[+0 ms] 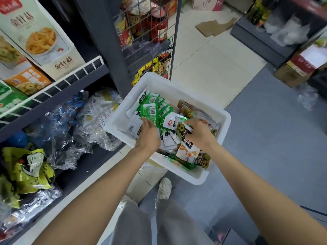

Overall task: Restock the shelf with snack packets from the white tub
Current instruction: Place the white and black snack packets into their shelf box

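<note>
The dark shelf [92, 161] fills the left side, its lower tier heaped with clear plastic bags [74, 124] and yellow-green packets [30, 170], with printed cartons [40, 43] on the tier above behind a white wire rail [58, 84]. Just to its right the white tub [224, 117] sits on the floor against the shelf's edge, below a wire rack of jars [146, 27]. The tub holds a loose pile of snack packets: green ones [152, 106] toward the far left corner, white ones [169, 137] in the middle, orange-and-white ones [187, 152] near the front. Both hands are down inside it. The left hand [147, 135] has its grip curled around a white barcode packet [133, 127] at the tub's left wall. The right hand [199, 132] pinches a black-and-white packet [185, 135] lying directly under its fingers on top of the pile.
</note>
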The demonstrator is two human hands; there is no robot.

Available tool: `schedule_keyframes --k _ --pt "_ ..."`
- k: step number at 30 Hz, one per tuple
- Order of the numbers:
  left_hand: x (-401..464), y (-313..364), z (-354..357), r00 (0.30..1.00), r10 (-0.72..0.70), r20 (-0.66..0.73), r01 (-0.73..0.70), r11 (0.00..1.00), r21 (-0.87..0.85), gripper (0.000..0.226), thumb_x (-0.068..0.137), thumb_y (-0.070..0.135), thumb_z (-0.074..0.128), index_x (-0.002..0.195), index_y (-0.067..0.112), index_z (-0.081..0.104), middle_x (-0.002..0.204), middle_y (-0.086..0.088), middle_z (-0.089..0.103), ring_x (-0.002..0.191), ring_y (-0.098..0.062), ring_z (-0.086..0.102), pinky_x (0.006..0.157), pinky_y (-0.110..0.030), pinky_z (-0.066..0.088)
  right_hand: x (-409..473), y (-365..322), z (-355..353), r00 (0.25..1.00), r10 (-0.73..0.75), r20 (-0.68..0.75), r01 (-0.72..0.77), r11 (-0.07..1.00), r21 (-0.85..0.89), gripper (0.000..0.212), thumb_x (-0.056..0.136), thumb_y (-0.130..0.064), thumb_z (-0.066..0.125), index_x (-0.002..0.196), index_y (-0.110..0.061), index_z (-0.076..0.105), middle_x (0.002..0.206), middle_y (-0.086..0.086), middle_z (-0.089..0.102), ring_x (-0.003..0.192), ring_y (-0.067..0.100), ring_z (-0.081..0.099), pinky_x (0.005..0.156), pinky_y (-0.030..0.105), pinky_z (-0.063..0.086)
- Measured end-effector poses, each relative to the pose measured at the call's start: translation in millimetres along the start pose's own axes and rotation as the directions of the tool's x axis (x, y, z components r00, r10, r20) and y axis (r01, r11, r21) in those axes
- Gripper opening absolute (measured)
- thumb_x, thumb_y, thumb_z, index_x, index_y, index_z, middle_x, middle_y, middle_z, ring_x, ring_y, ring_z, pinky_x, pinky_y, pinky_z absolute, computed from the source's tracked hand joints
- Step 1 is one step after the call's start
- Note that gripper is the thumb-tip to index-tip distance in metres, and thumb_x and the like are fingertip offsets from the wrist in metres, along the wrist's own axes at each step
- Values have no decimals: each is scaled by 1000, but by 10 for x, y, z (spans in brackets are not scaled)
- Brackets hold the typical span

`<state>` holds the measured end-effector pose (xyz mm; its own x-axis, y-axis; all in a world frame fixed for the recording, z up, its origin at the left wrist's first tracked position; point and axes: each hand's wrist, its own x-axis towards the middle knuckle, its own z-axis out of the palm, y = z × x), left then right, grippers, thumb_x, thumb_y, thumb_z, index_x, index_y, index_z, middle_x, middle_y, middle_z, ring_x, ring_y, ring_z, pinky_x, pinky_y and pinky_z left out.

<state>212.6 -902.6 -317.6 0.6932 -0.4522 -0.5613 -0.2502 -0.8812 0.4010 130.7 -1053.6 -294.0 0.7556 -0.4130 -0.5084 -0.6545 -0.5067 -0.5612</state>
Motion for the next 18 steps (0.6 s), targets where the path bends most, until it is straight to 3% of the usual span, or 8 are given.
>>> schedule_keyframes --k 1,3,6,8,10,11,16,18 --pt "-30 27 -15 999 -25 -25 24 999 -22 70 92 1 50 147 -5 6 155 -22 -9 137 -34 31 108 -38 33 -10 2 -17 999 5 -42 -4 1000 7 56 81 2 57 134 -12 45 107 12 61 54 9 51 39 14 35" --pt "-76 66 -65 993 -46 -108 44 999 -16 46 94 1 47 137 -7 34 149 -29 18 119 -38 51 95 -38 43 -29 -11 -52 996 -6 -92 11 999 49 54 82 -3 61 133 -13 47 120 12 59 60 8 53 42 10 32" --pt "-146 87 -185 973 -24 -229 49 993 105 23 93 -2 41 109 -6 57 113 -24 55 99 -37 57 75 -40 42 -85 -69 -93 995 -38 -92 50 990 129 60 80 -1 61 136 -18 46 128 10 57 71 21 61 46 15 42" --pt "-193 45 -294 958 21 -285 41 977 210 27 93 -3 38 110 0 58 108 -21 59 97 -37 56 76 -40 42 -132 -140 -121 989 -63 -136 84 985 152 59 80 1 60 134 -19 48 116 9 62 67 18 64 51 25 48" --pt "-205 -41 -429 938 36 -346 40 977 211 30 93 0 37 114 4 58 107 -21 60 96 -37 56 77 -42 43 -169 -219 -158 970 -90 -226 135 972 191 46 81 -1 60 124 -17 56 90 1 61 46 1 50 40 16 38" --pt "-209 -91 -503 927 32 -374 40 982 183 30 93 2 38 115 5 58 106 -21 61 94 -38 58 76 -43 46 -189 -271 -182 960 -95 -262 152 967 205 38 83 -4 61 119 -15 58 84 -2 57 42 1 45 37 11 31" --pt "-378 -307 -916 860 14 -510 18 998 58 24 98 12 39 114 7 56 86 -15 66 70 -28 59 59 -37 47 -244 -557 -278 932 -184 -312 252 948 195 19 90 -15 59 108 -10 59 84 0 61 46 4 40 39 13 31" --pt "-520 -402 -1105 808 21 -589 -49 998 -31 19 98 15 40 109 8 55 85 -15 66 71 -28 60 60 -38 48 -240 -684 -309 931 -213 -296 281 936 213 15 93 -16 55 107 -12 57 93 4 61 48 7 41 39 11 31"
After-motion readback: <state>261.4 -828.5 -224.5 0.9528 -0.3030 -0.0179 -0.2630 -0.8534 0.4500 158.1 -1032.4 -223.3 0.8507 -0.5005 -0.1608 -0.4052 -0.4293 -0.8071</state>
